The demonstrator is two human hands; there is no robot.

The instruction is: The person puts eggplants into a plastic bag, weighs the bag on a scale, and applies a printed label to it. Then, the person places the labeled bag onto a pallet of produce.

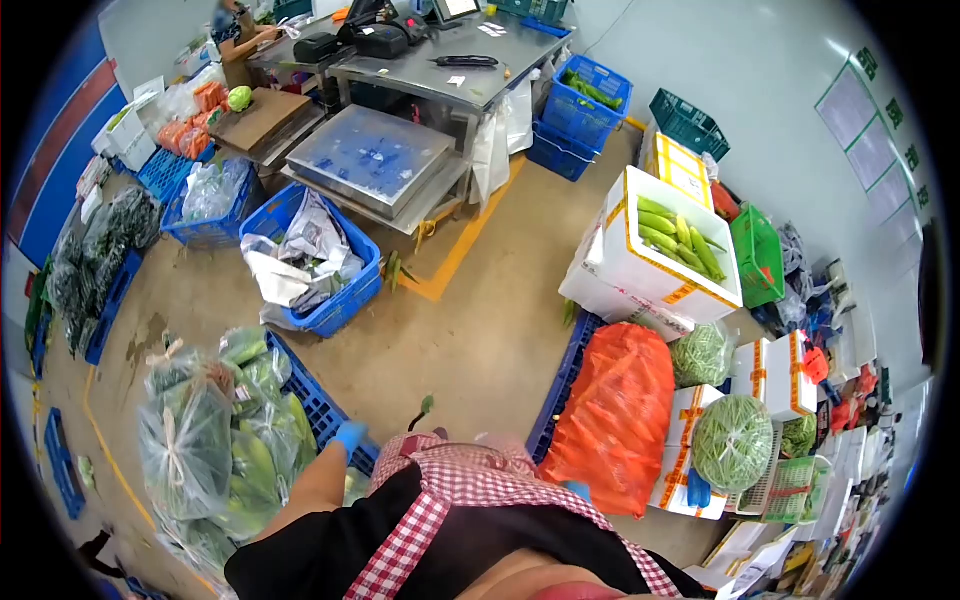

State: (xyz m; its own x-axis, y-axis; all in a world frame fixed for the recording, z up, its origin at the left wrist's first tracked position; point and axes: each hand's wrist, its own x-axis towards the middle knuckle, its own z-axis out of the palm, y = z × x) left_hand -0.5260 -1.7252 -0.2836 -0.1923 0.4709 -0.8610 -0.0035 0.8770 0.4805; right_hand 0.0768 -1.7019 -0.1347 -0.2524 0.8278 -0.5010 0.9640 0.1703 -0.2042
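Note:
My left hand (350,436), in a blue glove, hangs low beside the edge of a blue pallet (318,394). Clear plastic bags of long green vegetables (262,455) are piled on that pallet, just left of my arm. The glove is small and smeared, so its fingers do not show clearly. Only a bit of blue glove shows of my right hand (578,489), at the edge of my checked apron (480,465). It is nearest to a large orange-red sack (612,410); the apron and my body hide its fingers.
Ahead stand a steel platform (372,160), a metal table (430,72) and a blue crate with white bags (345,300). To the right, a white foam box (655,265) holds green pods or cobs, near round bagged greens (738,440). A person (240,45) stands at the far left.

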